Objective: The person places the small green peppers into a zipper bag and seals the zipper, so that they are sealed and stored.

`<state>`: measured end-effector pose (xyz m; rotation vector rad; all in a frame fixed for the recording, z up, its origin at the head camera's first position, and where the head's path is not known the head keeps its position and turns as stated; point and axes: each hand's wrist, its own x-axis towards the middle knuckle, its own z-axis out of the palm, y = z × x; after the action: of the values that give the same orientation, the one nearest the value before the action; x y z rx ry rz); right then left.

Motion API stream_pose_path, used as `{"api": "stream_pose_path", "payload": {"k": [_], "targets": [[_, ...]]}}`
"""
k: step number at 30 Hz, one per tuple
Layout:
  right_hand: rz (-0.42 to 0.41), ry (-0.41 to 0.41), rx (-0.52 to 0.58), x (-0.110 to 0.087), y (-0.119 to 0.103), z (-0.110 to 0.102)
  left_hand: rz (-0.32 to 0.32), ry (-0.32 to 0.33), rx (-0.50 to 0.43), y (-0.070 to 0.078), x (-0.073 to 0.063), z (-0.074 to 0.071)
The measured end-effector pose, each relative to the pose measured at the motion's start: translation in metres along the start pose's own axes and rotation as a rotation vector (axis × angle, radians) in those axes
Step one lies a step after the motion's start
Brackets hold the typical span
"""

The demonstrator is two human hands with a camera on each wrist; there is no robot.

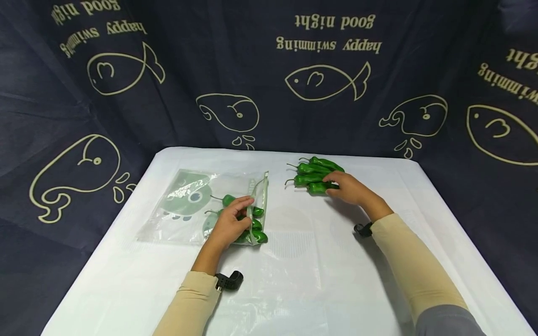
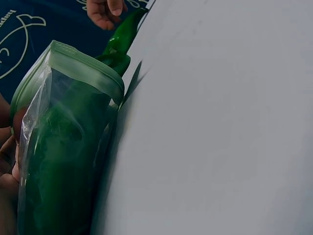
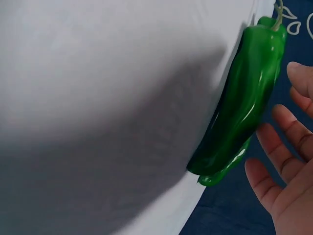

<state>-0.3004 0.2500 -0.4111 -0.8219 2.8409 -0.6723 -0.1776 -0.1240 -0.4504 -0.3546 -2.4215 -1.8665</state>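
A clear zip bag with a green zip edge and a printed cartoon lies left of centre, its mouth facing right. My left hand pinches the upper layer at that mouth. Several green peppers lie inside the bag. Up close in the left wrist view, one pepper shows through the plastic under the zip edge. My right hand is at the right end of several loose green peppers. In the right wrist view its fingers are spread and slightly bent beside the nearest pepper; contact is unclear.
Both lie on a white-covered table. A dark blue curtain with fish and whale prints hangs behind and along the sides. Each wrist carries a black strap device.
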Motion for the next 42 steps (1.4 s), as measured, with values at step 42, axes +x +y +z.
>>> {"api": "stream_pose_path", "payload": {"k": [42], "targets": [[-0.05,0.014,0.056,0.005,-0.004,0.01,-0.029,-0.036,0.012,0.039,-0.01,-0.005]]}}
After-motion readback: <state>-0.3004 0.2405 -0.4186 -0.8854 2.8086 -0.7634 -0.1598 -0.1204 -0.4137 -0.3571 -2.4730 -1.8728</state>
